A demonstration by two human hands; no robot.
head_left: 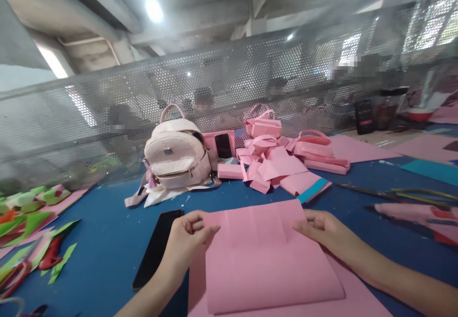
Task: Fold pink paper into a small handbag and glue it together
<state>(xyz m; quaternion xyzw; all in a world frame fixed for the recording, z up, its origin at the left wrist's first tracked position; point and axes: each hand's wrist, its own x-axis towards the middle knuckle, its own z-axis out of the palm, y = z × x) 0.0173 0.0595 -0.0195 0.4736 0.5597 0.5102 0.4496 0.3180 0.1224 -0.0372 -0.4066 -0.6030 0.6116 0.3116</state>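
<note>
1. While both your arms reach forward over the blue worktop (103,240), you hold a pink sheet (268,264) in front of you, low and a little right of centre in the head view

2. Your left hand (193,233) has its grip clamped on the sheet's upper left corner, the thumb lying over the face of it

3. Your right hand (318,224) has its grip clamped near the upper right corner, thumb also on top, with the other fingers partly hidden

4. Faint crease lines run down the upper part of your sheet, and below it lies a larger pink piece (359,298); you cannot tell from this angle how much of the two is touching

5. Just beside your left wrist, partly covered by it, a flat black slab (152,255) rests on the worktop

6. Beyond your hands stand a pale backpack (177,152) and, to its right, a heap of pink pieces (274,162), with an upright phone (223,145) between them

7. To your far left are red-handled scissors (16,279) and green scraps (62,263); to your right lies a pink tool (404,209) with a dark tip
</note>
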